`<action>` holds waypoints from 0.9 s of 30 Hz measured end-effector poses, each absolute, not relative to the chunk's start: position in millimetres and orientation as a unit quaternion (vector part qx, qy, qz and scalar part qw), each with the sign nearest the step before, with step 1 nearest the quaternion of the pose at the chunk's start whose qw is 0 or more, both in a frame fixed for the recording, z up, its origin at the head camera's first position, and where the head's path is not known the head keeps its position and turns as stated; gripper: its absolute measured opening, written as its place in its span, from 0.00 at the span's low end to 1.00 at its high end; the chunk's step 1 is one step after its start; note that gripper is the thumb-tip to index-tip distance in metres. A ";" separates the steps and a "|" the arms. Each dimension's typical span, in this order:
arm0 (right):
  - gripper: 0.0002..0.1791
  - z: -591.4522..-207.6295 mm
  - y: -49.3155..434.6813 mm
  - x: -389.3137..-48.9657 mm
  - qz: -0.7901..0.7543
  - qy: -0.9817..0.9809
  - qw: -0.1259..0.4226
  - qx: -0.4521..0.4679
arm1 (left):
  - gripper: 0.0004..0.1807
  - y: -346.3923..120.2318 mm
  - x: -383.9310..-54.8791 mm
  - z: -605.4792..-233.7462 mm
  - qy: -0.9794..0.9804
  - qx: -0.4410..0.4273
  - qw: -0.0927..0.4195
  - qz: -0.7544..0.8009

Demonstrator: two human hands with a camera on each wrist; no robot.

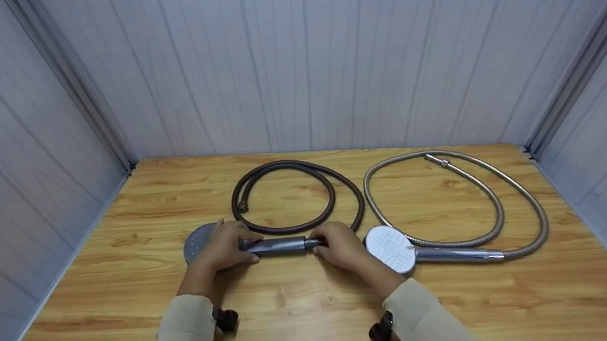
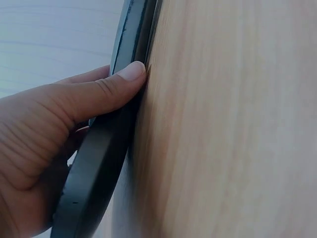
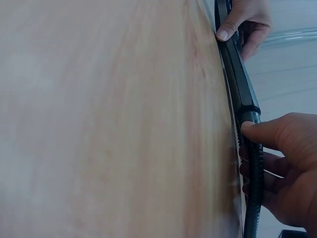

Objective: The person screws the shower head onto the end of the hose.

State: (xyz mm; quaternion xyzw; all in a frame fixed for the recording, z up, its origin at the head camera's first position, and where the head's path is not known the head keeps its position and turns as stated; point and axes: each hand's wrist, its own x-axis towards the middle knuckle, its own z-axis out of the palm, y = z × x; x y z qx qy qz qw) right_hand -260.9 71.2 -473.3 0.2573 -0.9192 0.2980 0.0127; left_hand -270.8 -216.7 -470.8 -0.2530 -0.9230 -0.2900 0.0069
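A dark grey hand shower (image 1: 280, 246) lies on the wooden table, its round spray face (image 1: 195, 243) to the left. My left hand (image 1: 221, 248) grips it where the head meets the handle, with the thumb on the near side. In the left wrist view, the thumb lies across the shower's dark edge (image 2: 86, 183). At the handle's right end, my right hand (image 1: 341, 246) pinches the end of a dark shower hose (image 1: 287, 230) against the handle. In the right wrist view, thumb and fingers surround the ribbed hose (image 3: 254, 173) just below the handle; the joint's threads are hidden.
Right of my right hand lies a chrome hand shower (image 1: 456, 254) with a white spray face (image 1: 390, 249), joined to a coiled silver hose (image 1: 525, 253). The dark hose's free end fitting (image 1: 243, 206) lies inside its loop. Pale panel walls (image 1: 299, 61) enclose the table (image 1: 295, 325).
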 end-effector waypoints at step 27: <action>0.16 -448.6 76.1 -242.0 0.357 -0.890 0.055 0.280 | 0.22 -209.1 -257.6 -463.2 -0.924 -0.235 0.032 -0.300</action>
